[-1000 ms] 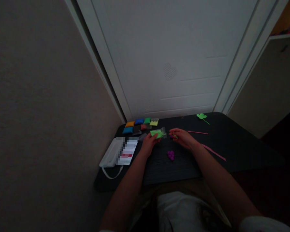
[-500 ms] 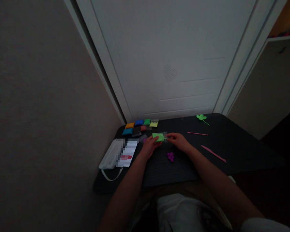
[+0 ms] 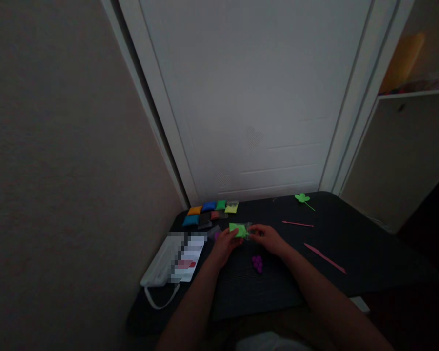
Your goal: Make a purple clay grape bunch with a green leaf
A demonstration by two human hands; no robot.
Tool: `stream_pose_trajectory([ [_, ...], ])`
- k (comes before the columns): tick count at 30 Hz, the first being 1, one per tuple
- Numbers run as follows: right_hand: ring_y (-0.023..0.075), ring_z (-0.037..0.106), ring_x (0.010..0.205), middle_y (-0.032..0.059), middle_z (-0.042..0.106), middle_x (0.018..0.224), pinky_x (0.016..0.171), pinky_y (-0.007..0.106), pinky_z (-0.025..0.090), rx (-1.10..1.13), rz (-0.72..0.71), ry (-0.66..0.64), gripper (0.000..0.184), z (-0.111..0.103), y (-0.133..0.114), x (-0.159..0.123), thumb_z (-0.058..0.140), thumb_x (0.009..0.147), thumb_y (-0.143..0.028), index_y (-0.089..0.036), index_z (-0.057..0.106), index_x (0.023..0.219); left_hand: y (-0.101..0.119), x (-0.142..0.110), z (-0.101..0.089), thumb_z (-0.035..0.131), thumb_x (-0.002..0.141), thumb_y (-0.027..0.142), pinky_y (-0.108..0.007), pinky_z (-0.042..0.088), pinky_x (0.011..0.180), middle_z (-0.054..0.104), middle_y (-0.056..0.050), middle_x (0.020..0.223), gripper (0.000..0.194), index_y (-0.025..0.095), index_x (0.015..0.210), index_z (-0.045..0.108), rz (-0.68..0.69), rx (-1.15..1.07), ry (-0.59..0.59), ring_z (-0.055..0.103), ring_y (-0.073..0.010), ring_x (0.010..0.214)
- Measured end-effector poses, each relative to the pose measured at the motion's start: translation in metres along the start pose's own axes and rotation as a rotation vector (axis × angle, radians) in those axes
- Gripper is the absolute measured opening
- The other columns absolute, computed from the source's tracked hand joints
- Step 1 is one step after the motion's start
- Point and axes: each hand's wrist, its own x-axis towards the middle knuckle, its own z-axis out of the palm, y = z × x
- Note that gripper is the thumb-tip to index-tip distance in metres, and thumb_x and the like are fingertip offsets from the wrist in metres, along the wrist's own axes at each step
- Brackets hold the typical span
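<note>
A clear bag of light green clay (image 3: 237,229) is held up over the dark table by my left hand (image 3: 224,246), thumb on top and fingers beneath. My right hand (image 3: 266,239) has its fingertips pinched at the bag's see-through right end. Just below, a small cluster of purple balls (image 3: 257,263) lies on the table. Beside my left wrist is a clear bag with something purple in it (image 3: 216,235), partly hidden by the hand.
Several coloured clay packets, among them an orange packet (image 3: 195,210) and a blue packet (image 3: 191,221), sit at the back left. Nearer are a white case (image 3: 159,268) and a bright panel (image 3: 193,253). Two pink tools (image 3: 324,257) and a green clover shape (image 3: 302,198) lie right.
My right hand has moved left from beside the bag to its clear end and pinches there. My left hand keeps its hold. The view has tilted up slightly.
</note>
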Motion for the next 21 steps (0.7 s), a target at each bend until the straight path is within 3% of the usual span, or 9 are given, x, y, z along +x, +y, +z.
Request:
stream_pose_trajectory([
  [14,0.0114,0.046,0.055,-0.0017,0.055,0.064,0.053,0.024,0.034,0.117,0.043,0.046,0.024,0.002,0.0026,0.001,0.057,0.071,-0.033,-0.02,0.063,0.09,0.0008,-0.0033,0.0039,0.061,0.07,0.028,-0.025,0.049,0.062,0.065,-0.007,0.083,0.024,0.014,0.09,0.059,0.03,0.02,-0.01,0.061,-0.0127,0.065],
  [21,0.0114,0.049,0.058,-0.0009,0.058,0.066,0.054,0.023,0.035,0.219,0.056,-0.003,0.018,0.0053,0.0013,0.0013,0.057,0.07,-0.03,-0.017,0.063,0.081,0.0027,-0.0042,0.0054,0.062,0.07,0.027,-0.026,0.05,0.062,0.064,-0.007,0.082,0.024,0.014,0.09,0.058,0.01,0.037,-0.003,0.061,-0.0129,0.064],
])
